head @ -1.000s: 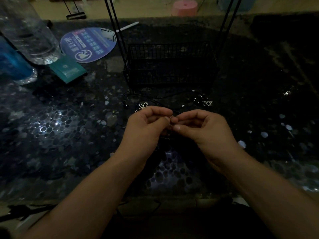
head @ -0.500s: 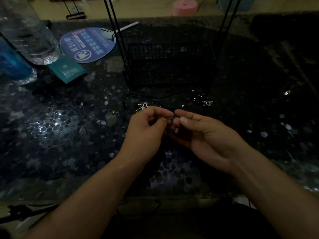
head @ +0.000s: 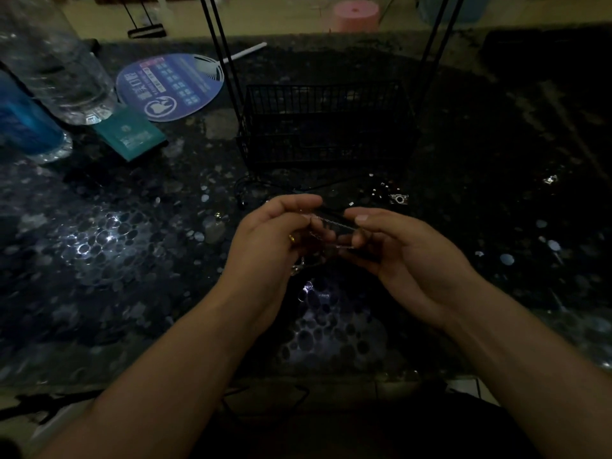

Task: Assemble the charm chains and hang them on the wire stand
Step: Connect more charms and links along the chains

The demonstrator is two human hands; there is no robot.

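Thin silver chain (head: 334, 223) stretched between my hands.
Left hand (head: 275, 233) and right hand (head: 397, 250), fingers curled, pinch its ends.

Very dim throughout — underexposed, with heavy noise in the dark areas. Brightest along the top edge, where a pale floor (head: 271, 18) beyond the worktop's far edge catches soft light. On the speckled worktop (head: 99, 246), two patches of hard white glare: one left of centre, one near the front edge between the forearms. Right half of the worktop almost black, detail lost. Left hand (head: 268, 236) and right hand (head: 397, 250) dull and flat-lit, edges a little soft. Thin chain (head: 334, 223) between them barely glinting. Wide-angle bending at the corners — clear bottle (head: 56, 61) at the far left smeared and out of focus.
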